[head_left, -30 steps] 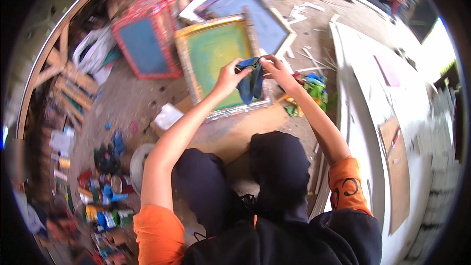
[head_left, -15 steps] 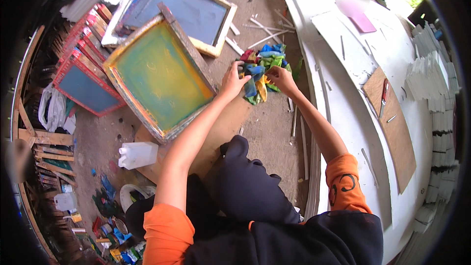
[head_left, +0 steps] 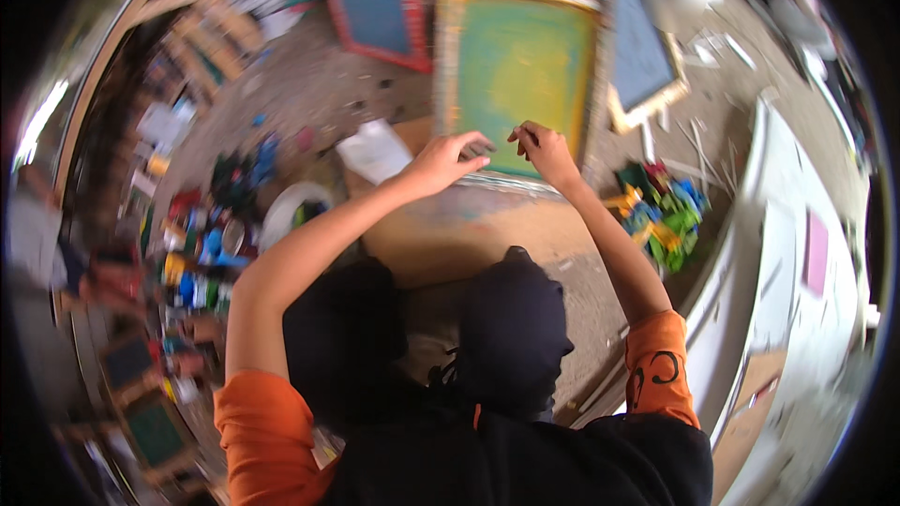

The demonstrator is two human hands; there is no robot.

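Observation:
A wood-framed printing screen (head_left: 521, 56) with yellow-green mesh leans ahead of me. In front of its lower edge is my left hand (head_left: 448, 161), its fingers and thumb apart and nothing visible between them. Beside it, my right hand (head_left: 548, 156) has its fingers curled into a pinch. Whether anything small sits in that pinch is hidden. Both hands overlap the screen in the picture; I cannot tell if they touch it. To the right of my right forearm, a heap of multicoloured rags (head_left: 664, 215) lies on the floor.
Red-framed (head_left: 370, 5) and grey-blue screens (head_left: 614, 23) stand behind. A whitish jug (head_left: 375, 152) and a white bucket (head_left: 292, 211) are on the left, near paint containers (head_left: 211, 248). White sheets (head_left: 792, 253) lie along the right, with thin strips (head_left: 701, 145) scattered nearby.
My view has swung left. Both hands have come away from the rags and are now in front of the yellow-green screen, the left one open, the right still pinched.

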